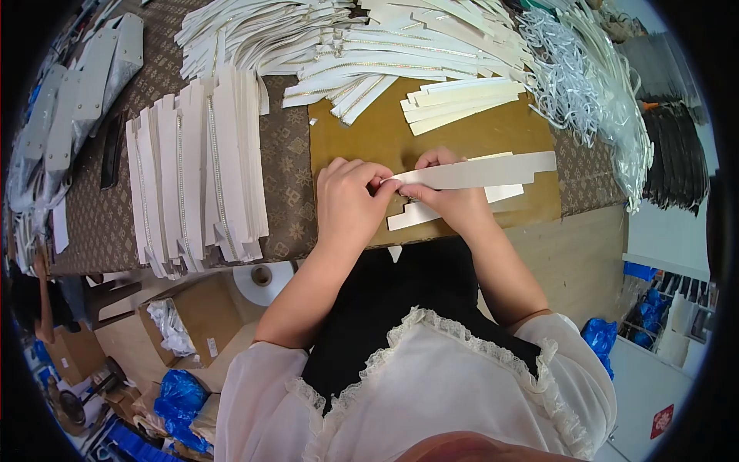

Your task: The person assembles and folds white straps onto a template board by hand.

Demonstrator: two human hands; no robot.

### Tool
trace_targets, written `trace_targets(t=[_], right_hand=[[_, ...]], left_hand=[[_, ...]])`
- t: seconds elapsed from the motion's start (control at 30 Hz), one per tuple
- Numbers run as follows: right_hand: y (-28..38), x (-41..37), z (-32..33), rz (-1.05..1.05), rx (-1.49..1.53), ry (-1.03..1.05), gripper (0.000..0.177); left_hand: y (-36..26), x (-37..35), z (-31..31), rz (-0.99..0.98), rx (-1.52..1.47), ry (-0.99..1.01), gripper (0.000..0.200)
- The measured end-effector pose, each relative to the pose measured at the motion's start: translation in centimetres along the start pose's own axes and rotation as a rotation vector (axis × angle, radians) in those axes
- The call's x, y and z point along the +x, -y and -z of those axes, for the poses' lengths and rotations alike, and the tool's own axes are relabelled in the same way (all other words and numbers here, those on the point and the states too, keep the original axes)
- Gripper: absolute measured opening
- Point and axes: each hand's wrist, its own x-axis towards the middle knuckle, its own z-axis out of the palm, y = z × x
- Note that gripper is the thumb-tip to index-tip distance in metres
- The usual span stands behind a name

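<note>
Both of my hands meet at the left end of a long white strip (481, 172) with a stepped right end, raised over the brown board (346, 138). My left hand (350, 196) pinches the strip's tip between thumb and fingers. With its thumb in front and fingers behind, my right hand (450, 202) grips the strip close by. Beneath lies another white strip (412, 216), partly covered by my right hand and forearm. Farther back on the board rests a fan of cream strips (462, 104). Whatever lies between my fingertips is too small to make out.
White strips with metal zippers (196, 169) stand stacked at left. Loose white zippers (385, 58) pile up at the back. White cords (566, 77) hang over the right side. An open cardboard box (196, 319) and blue bags (181, 400) sit on the floor.
</note>
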Motion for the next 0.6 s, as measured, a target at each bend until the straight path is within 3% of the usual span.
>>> trace_targets(t=[0.27, 0.4, 0.53, 0.6], right_hand=[[0.1, 0.4, 0.3, 0.0, -0.029, 0.064, 0.033], [0.2, 0.5, 0.5, -0.014, -0.04, 0.086, 0.033], [-0.1, 0.5, 0.3, -0.008, -0.031, 0.087, 0.033], [-0.2, 0.5, 0.3, -0.005, -0.026, 0.08, 0.033]], left_hand=[[0.0, -0.4, 0.7, 0.045, -0.107, -0.066, 0.01], [-0.1, -0.9, 2.5, 0.173, -0.235, -0.134, 0.015], [0.4, -2.6, 2.9, -0.027, -0.165, -0.139, 0.024], [0.0, -3.6, 2.6, -0.173, -0.143, -0.047, 0.029]])
